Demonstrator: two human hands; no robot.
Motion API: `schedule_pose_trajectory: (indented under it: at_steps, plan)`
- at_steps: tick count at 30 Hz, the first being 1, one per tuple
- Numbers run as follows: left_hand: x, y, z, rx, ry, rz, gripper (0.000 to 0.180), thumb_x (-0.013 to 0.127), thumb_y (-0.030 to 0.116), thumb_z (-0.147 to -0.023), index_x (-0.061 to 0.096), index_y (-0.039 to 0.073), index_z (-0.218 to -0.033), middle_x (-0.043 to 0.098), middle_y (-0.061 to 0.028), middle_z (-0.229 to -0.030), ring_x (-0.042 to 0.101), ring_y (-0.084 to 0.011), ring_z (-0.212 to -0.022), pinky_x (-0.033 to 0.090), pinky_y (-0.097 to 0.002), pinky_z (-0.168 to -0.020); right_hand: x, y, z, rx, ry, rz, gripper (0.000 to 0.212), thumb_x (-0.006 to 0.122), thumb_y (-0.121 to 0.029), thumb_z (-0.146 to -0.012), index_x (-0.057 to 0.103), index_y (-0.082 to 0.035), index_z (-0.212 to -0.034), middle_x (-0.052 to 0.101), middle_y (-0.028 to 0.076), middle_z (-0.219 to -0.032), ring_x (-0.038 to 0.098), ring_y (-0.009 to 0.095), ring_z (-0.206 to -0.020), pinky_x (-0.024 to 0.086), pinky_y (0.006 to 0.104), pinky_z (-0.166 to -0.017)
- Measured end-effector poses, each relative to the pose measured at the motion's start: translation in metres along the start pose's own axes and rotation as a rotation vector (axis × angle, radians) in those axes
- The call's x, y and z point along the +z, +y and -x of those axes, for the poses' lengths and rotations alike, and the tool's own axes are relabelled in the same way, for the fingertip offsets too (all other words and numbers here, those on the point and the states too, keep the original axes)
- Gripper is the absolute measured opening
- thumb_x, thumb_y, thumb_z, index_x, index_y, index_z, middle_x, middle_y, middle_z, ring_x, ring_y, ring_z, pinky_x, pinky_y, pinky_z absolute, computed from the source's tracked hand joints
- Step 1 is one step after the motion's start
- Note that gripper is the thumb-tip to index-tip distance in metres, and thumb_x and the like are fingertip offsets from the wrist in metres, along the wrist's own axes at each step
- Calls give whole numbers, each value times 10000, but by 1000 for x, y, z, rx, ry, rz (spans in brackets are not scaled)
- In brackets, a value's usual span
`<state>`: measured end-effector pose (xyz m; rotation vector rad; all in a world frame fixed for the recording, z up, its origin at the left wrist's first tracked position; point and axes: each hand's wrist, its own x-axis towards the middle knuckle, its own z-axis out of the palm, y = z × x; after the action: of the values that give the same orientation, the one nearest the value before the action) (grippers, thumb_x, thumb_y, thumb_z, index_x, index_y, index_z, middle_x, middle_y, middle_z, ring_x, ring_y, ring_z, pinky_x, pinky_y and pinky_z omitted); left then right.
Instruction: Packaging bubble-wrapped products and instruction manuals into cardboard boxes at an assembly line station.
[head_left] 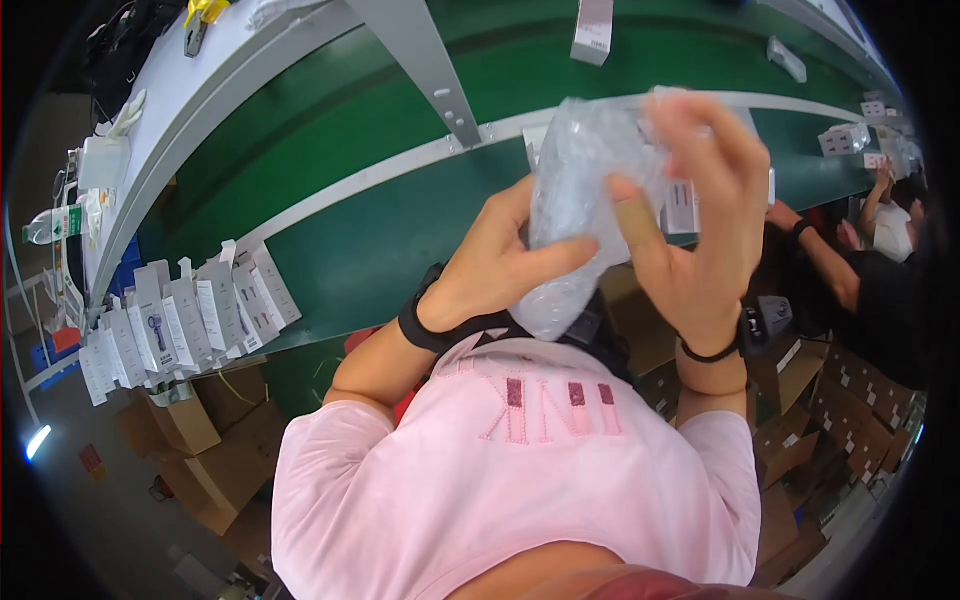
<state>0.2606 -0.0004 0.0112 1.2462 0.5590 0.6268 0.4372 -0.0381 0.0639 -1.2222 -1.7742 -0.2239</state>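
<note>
A clear, whitish bubble-wrap pouch (580,170) is held over the near edge of the green bench, in front of my chest. My left hand (490,260) is closed on its left side, with the thumb lying across the front. Close by on the right, my right hand (705,230) has its fingers spread and slightly blurred. Its thumb is at the pouch's right side; whether it touches, I cannot tell. Whatever the pouch holds cannot be made out. Partly hidden behind the pouch and right hand, a white printed box (682,205) lies on the bench.
Several open-topped white boxes (165,330) stand in a row at the bench's left end. Another white box (593,30) sits on the green belt (520,50) beyond the pale rail. A grey metal post (425,65) rises there. Co-workers' arms (825,255) reach in at right, above brown cartons (865,400).
</note>
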Motion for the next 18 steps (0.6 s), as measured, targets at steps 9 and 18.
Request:
schedule_pose_trajectory:
  at_steps: [9,18]
  plan:
    - [-137,-57,32,163,109,-1263,502,740,200,-658,615,77,-1128,616,-183,-947,555,-356,-951,449,-467,-822,-23,-3,-8,263,-926,-63,679,757,-185,-715,493,-45,-1324,529,178,-1305,575,396,-1052,477,420,-870]
    - [-434,-85,-83,-452,737,-1800,303,559,166,-880,612,234,-1170,474,-204,-1220,613,-402,-1005,516,-475,-872,59,-81,13,1102,-842,-2840,153,493,27,-913,583,85,-1022,613,227,-1078,616,281,-1002,471,361,-874]
